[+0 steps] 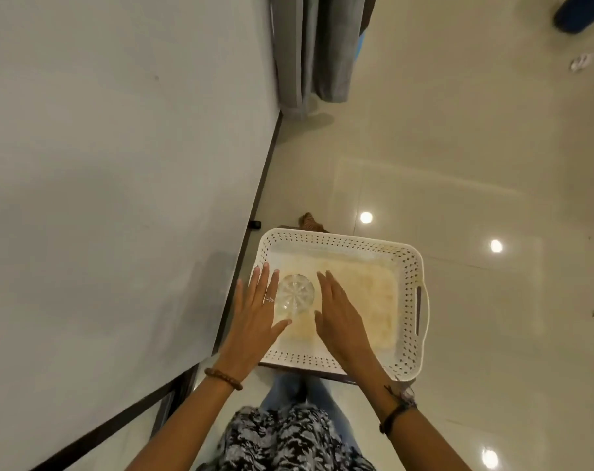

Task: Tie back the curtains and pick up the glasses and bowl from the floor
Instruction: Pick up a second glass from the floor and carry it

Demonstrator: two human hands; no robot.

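Glass bowl [295, 294] is sitting in the near-left corner of the white perforated basket [412, 297], and we are hovering our left hand [256, 312] and right hand [339, 312] on either side of it, fingers straight and spread, gripping nothing. Whether the left thumb is touching its rim, we cannot tell. We are judging the piece to be cut glass: rigid, smooth, likely slippery and breakable, moderately heavy for its size. We are thinking the safest hold is both palms cupping its sides under the rim, lifting straight up. Gray curtains [309, 52] are hanging well apart beside the wall [119, 164], above the glossy floor [492, 147].
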